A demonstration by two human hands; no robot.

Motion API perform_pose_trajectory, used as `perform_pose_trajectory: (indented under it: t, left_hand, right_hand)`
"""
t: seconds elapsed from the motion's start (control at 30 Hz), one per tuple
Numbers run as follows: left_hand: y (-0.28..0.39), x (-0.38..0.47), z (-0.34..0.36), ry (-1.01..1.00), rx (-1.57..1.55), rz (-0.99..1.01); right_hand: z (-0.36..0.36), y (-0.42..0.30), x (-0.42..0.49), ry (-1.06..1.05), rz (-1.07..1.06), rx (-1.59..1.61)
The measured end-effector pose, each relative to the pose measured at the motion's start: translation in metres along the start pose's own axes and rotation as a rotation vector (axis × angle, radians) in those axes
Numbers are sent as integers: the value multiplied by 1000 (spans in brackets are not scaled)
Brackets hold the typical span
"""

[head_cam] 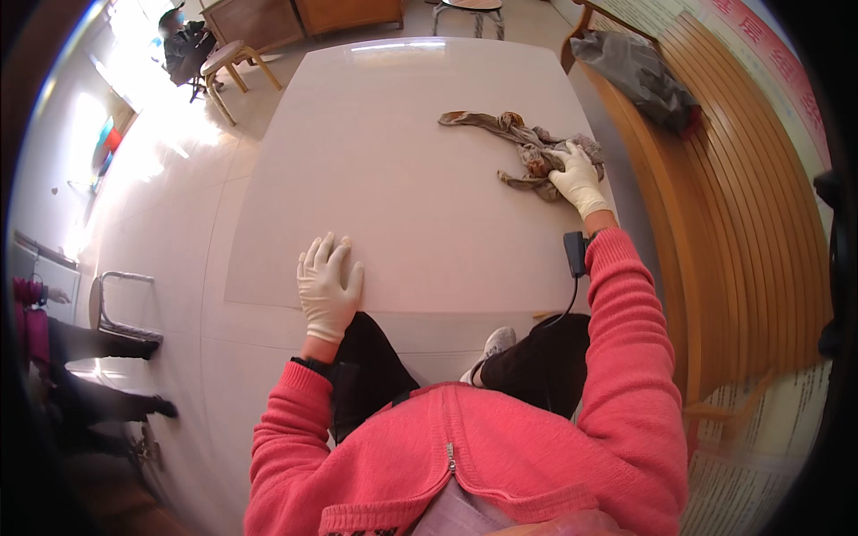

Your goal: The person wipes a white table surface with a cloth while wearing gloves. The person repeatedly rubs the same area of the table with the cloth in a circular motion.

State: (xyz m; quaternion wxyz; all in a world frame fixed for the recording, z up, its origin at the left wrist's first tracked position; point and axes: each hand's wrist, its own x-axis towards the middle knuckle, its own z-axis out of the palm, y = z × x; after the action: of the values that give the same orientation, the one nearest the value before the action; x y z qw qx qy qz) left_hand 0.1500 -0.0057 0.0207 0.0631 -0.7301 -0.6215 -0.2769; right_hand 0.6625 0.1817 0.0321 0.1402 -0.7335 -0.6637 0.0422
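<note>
Before me stretches a pale, smooth table (pixel 402 174). A crumpled brown and grey patterned cloth (pixel 529 144) lies near its right edge, with two loose ends trailing to the left. My right hand (pixel 578 177), in a white glove, rests on the right part of this cloth with the fingers bent onto it; the fingertips partly sink into the folds. My left hand (pixel 328 288), gloved too, is at the near left edge of the table. Its palm faces down, the fingers are apart, and nothing is in it.
A slatted wooden bench (pixel 724 201) runs along the right, with a grey garment or bag (pixel 633 74) on it. A wooden stool (pixel 231 57) and a seated person (pixel 184 47) are at the far left. Another person's legs (pixel 100 362) and a metal-framed stool (pixel 127 305) are at the left.
</note>
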Motion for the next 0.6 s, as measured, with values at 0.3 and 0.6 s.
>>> perform_pose_trajectory:
  t: [0.3, 0.6]
  left_hand:
    - [-7, -8, -1, 34, 12, 1]
    - [-6, -10, -2, 43, 18, 2]
  right_hand:
    - [-33, -25, -197, 21, -107, 75]
    - [-29, -107, -261, -37, -186, 31]
